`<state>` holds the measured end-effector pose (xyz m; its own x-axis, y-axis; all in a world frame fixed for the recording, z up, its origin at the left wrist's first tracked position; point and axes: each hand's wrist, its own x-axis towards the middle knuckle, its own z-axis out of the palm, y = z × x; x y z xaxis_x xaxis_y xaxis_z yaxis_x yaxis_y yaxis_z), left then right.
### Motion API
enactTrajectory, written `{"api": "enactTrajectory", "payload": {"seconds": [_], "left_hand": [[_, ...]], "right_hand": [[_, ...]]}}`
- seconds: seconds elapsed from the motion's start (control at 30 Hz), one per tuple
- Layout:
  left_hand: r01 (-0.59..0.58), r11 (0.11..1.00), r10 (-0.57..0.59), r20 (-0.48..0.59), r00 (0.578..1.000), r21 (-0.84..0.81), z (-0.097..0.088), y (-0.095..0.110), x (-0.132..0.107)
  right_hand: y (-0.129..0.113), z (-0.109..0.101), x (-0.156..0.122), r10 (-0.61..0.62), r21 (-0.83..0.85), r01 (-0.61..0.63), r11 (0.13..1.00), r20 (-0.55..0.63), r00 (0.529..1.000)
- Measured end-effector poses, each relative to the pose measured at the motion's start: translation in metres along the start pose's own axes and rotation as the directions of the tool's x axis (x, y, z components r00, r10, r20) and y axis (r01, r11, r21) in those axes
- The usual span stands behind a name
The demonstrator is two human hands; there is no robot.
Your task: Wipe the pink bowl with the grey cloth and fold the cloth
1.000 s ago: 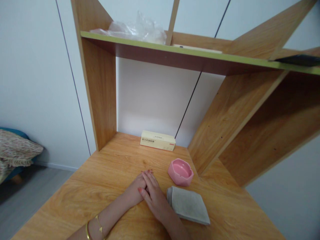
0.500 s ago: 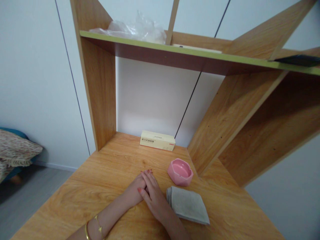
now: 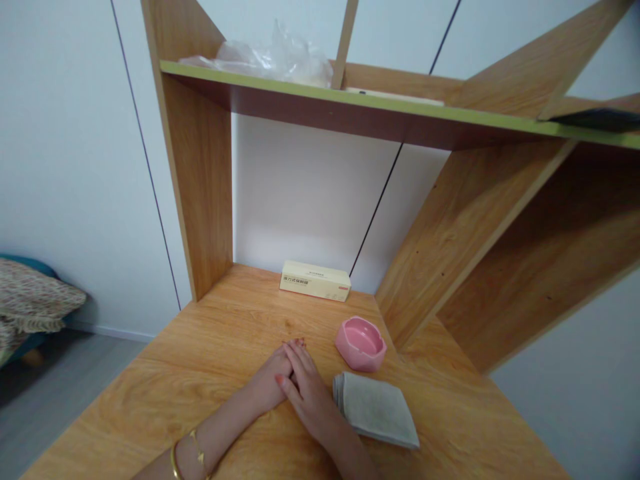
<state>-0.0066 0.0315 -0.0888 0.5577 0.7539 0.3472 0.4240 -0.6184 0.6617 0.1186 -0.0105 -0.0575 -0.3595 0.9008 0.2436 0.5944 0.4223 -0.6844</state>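
My right hand lies flat on top of my left hand in the middle of the wooden desk. The fingers of both are stretched out and hold nothing. My left wrist wears gold bracelets. Just to the right of my right hand lies a folded grey cloth. Beyond the cloth stands a pink bowl-shaped dish. A cream carton lies at the back of the desk against the wall.
A shelf runs above the desk with a clear plastic bag on it and a dark flat object at the right. Slanted wooden panels rise on the right. A patterned cushion sits at far left.
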Motion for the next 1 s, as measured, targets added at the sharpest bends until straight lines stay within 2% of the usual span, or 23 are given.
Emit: {"api": "enactTrajectory", "payload": {"seconds": [0.5,0.77,1.0], "left_hand": [[-0.002,1.000,0.002,-0.005,1.000,-0.014,0.001,-0.003,-0.003],[-0.003,1.000,0.003,0.005,1.000,-0.016,-0.004,0.005,-0.002],[-0.001,0.999,0.001,-0.003,1.000,-0.045,-0.006,0.007,-0.001]], "right_hand": [[0.002,0.001,-0.001,-0.045,0.004,0.045,0.999,-0.048,0.998],[0.001,0.001,-0.001,-0.023,0.001,0.023,1.000,-0.028,0.999],[0.002,0.002,-0.001,-0.045,0.011,0.046,0.999,-0.064,0.997]]}}
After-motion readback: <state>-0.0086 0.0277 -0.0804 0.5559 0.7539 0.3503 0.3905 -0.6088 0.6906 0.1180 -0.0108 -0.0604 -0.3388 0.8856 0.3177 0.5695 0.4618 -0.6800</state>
